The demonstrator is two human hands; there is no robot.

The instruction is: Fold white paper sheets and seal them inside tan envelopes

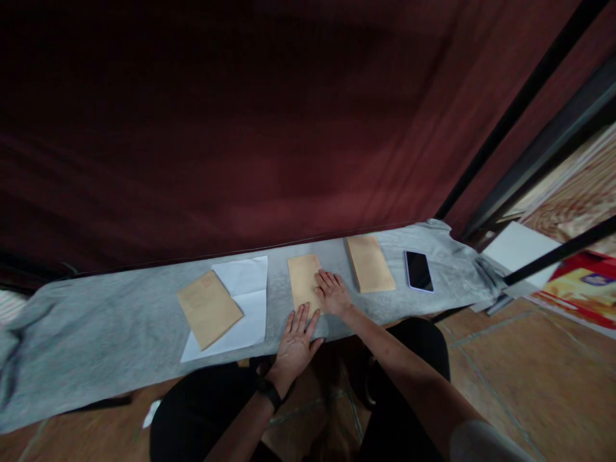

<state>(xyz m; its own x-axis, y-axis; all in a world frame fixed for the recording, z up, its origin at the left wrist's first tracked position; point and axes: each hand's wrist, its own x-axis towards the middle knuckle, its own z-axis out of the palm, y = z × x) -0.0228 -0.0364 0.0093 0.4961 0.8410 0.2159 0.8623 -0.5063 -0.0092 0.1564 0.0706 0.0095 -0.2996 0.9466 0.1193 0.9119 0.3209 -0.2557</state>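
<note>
A tan paper envelope (303, 277) lies flat on the grey cloth in front of me. My left hand (296, 340) rests with fingers spread on its near edge. Against its right edge lies my right hand (333, 292), palm down and fingers stretched out. To the right is a stack of tan envelopes (370, 264). On the left, another tan envelope (209, 309), perhaps more than one, sits at an angle on creased white paper (253, 301). Neither hand grips anything.
The grey cloth (110, 327) covers a long narrow bench. A phone (419, 271) lies near its right end. Behind rises a dark red surface (269, 160). At the right stand dark metal bars (520, 115), a white panel (520, 250) and a red printed package (584, 285).
</note>
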